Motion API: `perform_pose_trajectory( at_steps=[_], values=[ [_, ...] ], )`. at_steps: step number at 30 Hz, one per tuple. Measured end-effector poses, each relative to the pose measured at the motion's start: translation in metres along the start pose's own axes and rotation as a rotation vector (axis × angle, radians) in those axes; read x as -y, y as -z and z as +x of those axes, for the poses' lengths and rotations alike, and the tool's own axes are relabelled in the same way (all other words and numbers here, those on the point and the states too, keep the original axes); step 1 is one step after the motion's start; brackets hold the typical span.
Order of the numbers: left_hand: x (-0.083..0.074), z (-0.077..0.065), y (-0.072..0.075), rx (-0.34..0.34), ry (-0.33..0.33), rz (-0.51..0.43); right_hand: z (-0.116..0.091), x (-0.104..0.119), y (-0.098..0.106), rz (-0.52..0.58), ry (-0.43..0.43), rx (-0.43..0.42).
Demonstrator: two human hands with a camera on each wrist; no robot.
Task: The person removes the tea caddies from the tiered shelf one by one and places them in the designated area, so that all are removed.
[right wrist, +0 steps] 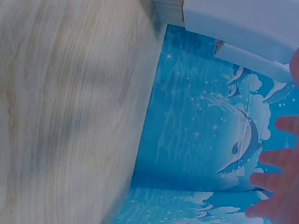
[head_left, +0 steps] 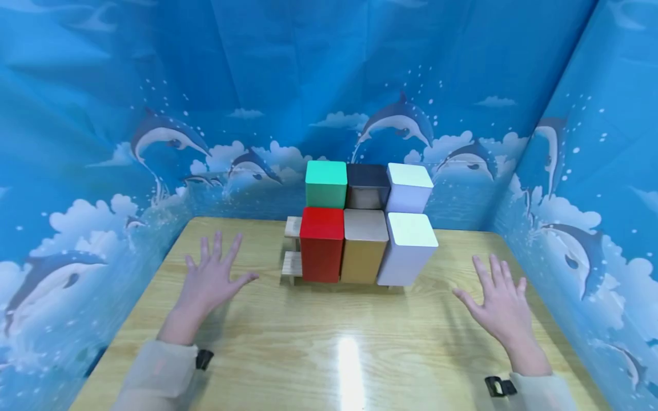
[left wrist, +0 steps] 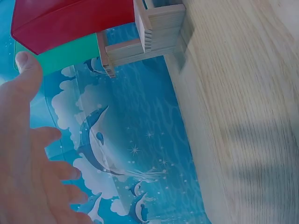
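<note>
I see a left hand (head_left: 209, 279) and right hand (head_left: 497, 302), fingers spread wide, flanking six boxes (head_left: 366, 224) near the tabletop's (head_left: 288, 337) far edge; broad wood stretches nearer. The left wrist view reveals their wooden stand's (left wrist: 166, 25) side, mostly hidden from overhead.

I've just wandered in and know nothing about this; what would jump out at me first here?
Probably the red box, at the front left of six boxes on a wooden stand on the table. Behind and beside them hangs a vivid blue dolphin backdrop. Then the left hand and right hand, fingers spread, one on each side of the boxes, touching none.
</note>
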State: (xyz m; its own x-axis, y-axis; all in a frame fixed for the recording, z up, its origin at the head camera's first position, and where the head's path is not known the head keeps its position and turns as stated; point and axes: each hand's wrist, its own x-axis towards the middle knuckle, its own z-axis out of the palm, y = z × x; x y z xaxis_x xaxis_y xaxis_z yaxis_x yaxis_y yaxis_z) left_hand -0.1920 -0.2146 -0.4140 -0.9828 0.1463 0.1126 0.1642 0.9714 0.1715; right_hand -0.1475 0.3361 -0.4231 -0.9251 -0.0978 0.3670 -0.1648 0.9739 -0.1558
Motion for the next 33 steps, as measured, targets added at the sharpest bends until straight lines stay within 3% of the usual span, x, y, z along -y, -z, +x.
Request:
perform_pose_trajectory(
  at_steps=[10, 16, 24, 28, 33],
  values=[
    [-0.002, 0.011, 0.007, 0.046, -0.019, -0.148, 0.001, 0.001, -0.002, 0.082, -0.015, -0.029],
    [-0.005, 0.018, 0.007, 0.085, -0.002, -0.261, 0.002, 0.003, -0.002, 0.227, -0.039, -0.015],
    [-0.003, 0.029, -0.002, 0.037, -0.019, -0.474, 0.011, 0.01, -0.001, 0.484, -0.05, -0.054],
    [-0.004, 0.035, -0.005, 0.023, 0.0, -0.588, 0.015, 0.016, -0.001, 0.546, -0.057, -0.079],
    [-0.005, 0.041, -0.009, 0.034, 0.03, -0.798, 0.023, 0.023, -0.004, 0.592, -0.049, -0.09]
  ],
)
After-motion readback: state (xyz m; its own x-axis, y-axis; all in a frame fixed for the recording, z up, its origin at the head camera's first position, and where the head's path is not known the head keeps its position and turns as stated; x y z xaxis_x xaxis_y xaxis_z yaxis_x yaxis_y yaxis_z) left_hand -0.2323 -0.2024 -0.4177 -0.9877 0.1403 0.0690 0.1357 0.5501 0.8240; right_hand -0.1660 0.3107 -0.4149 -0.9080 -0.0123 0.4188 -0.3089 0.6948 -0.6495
